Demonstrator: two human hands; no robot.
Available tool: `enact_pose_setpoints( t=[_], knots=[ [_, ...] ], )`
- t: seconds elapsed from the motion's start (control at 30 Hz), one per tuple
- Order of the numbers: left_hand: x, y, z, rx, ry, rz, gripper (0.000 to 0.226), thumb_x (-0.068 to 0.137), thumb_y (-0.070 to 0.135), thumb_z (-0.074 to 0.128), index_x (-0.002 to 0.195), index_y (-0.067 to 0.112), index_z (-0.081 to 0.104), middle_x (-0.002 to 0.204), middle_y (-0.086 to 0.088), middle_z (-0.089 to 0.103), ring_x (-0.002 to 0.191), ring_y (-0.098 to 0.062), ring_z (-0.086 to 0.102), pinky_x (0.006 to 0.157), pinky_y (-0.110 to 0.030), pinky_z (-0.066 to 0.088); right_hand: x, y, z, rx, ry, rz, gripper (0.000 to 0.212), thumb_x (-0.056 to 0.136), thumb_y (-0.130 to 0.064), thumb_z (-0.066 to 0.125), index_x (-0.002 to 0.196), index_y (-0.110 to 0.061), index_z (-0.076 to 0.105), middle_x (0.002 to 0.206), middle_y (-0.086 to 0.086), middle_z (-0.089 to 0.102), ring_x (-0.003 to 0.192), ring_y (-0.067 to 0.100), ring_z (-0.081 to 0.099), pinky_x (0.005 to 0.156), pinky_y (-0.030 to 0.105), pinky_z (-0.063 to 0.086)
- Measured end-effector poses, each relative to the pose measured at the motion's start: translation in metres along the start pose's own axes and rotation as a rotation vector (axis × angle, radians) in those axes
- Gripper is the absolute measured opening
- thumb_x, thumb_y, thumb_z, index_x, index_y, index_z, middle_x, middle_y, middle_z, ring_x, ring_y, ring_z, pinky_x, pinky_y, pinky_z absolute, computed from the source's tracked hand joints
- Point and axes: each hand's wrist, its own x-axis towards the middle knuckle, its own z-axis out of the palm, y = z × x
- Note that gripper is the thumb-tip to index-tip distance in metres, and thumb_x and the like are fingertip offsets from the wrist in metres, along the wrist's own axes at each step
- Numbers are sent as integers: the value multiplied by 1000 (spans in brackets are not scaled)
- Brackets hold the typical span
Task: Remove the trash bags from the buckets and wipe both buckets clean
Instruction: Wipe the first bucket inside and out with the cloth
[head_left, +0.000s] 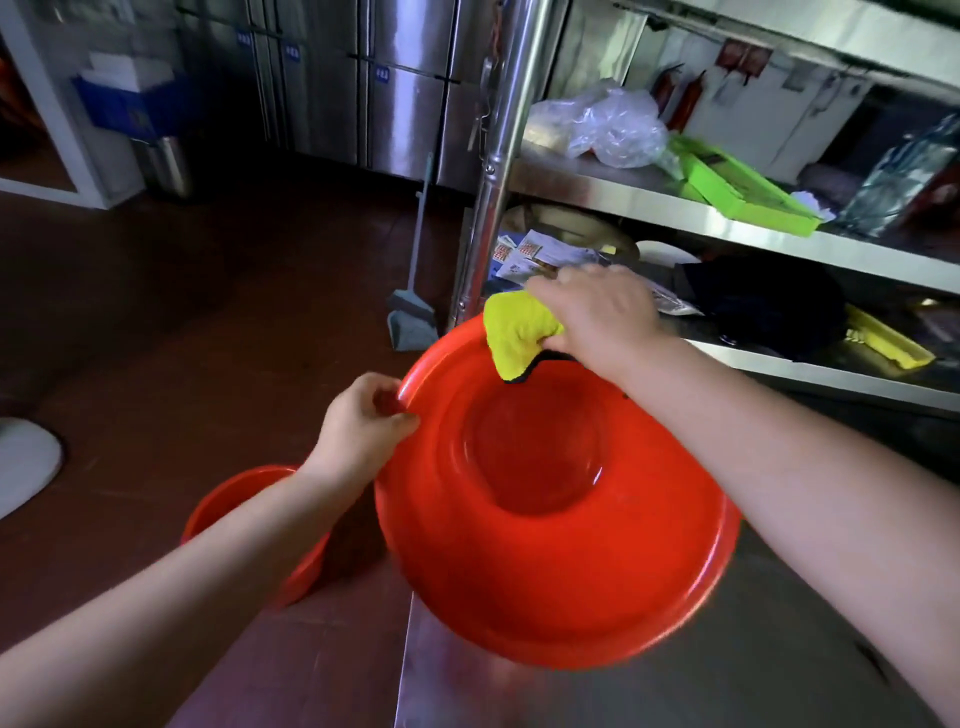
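Note:
A large red bucket (550, 587) stands on the steel counter with its mouth toward me and nothing inside it. My left hand (358, 431) grips its left rim, thumb inside the edge. My right hand (597, 312) holds a yellow cloth (519, 332) with a dark underside and presses it against the bucket's far rim. A second red bucket (244, 499) sits lower on the floor at the left, partly hidden by my left forearm. No trash bag shows in either bucket.
The steel counter (675, 686) spreads under the bucket. Steel shelves (675, 202) at the right carry a crumpled clear plastic bag (608, 124), a green tray (743, 187) and papers. A broom (413, 291) leans by the steel post (498, 171). Fridge doors stand behind.

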Motion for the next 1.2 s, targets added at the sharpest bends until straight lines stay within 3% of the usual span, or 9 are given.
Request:
enact_pose_setpoints(
  t=[0.13,0.2,0.3,0.4,0.67,0.8,0.93,1.07,1.2],
  knots=[
    [40,25,15,414,-106,315,55,65,16,76,116,11,56,107,-7,60,102,-24,55,81,-27,41,-2,-21,-5,-95,-54,-157,43,83,-35,65,121,-24,46,111,8,58,106,28,54,87,39,38],
    [46,31,26,471,-172,334,55,67,19,74,119,12,55,106,-9,62,99,-27,59,82,-32,47,0,-22,-7,-113,-54,-173,43,84,-31,65,121,-23,45,110,7,58,106,28,53,88,39,37],
    [47,30,37,318,-156,267,28,76,16,65,105,15,61,81,-7,66,74,-28,64,66,-37,51,5,-19,-12,-118,-6,-174,43,81,-31,67,119,-25,47,108,7,59,102,29,54,79,37,36],
    [51,27,40,183,-119,235,11,79,17,65,84,9,62,63,-8,59,56,-27,56,59,-40,49,7,-15,-11,-129,46,-158,46,79,-28,68,121,-26,48,106,5,59,101,29,53,78,38,37],
    [48,14,44,120,-120,124,9,78,20,66,77,12,63,56,-3,55,53,-22,50,57,-38,46,-18,-22,30,-259,382,-55,46,78,-18,51,123,-27,56,99,-1,64,83,21,61,66,33,45],
    [53,14,44,106,-117,105,7,79,20,65,76,15,61,58,-5,56,53,-23,52,57,-37,46,-15,-16,40,-227,544,-74,43,84,-11,46,125,-24,41,104,3,66,89,24,62,70,34,46],
    [58,15,41,101,-122,82,10,79,19,65,71,20,59,56,-3,57,50,-22,54,55,-35,47,-15,-10,49,-138,715,-80,35,92,-9,52,121,-28,46,108,5,68,95,26,65,76,35,47],
    [65,9,32,69,-107,39,6,79,18,65,74,18,62,64,-10,64,56,-28,61,62,-42,54,-26,-1,55,-110,725,20,34,91,-6,50,118,-28,50,110,7,68,98,28,65,80,37,46],
    [66,5,32,113,-118,76,6,79,16,65,76,21,62,66,-7,67,61,-25,64,61,-39,55,-23,-10,47,-110,528,226,49,62,-10,76,109,-17,65,113,10,65,106,31,61,90,43,44]
  ],
)
